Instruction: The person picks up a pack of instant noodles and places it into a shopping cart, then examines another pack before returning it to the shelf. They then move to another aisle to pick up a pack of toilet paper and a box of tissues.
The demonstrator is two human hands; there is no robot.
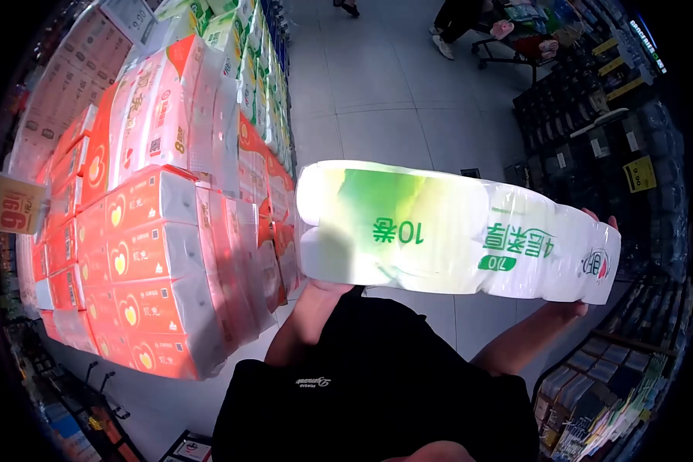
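A long plastic-wrapped pack of toilet rolls (446, 235), white and green with upside-down printing, is held crosswise in front of my chest. My left hand (329, 286) supports it from below at the left end; its fingers are hidden by the pack. At the other end, my right hand (579, 308) grips the pack, with some fingertips showing past its far edge. Close by on the left stands a tall stack of red tissue packs (142, 258) with heart prints, topped by a pink-and-white tissue bundle (158, 112).
Price signs (14, 204) hang at the stack's left. Green-and-white packs (246, 61) stand behind it. Shelves (600, 146) with yellow tags line the right side. Up the tiled aisle (377, 85), a person's legs (456, 23) are beside a loaded shopping cart (516, 50).
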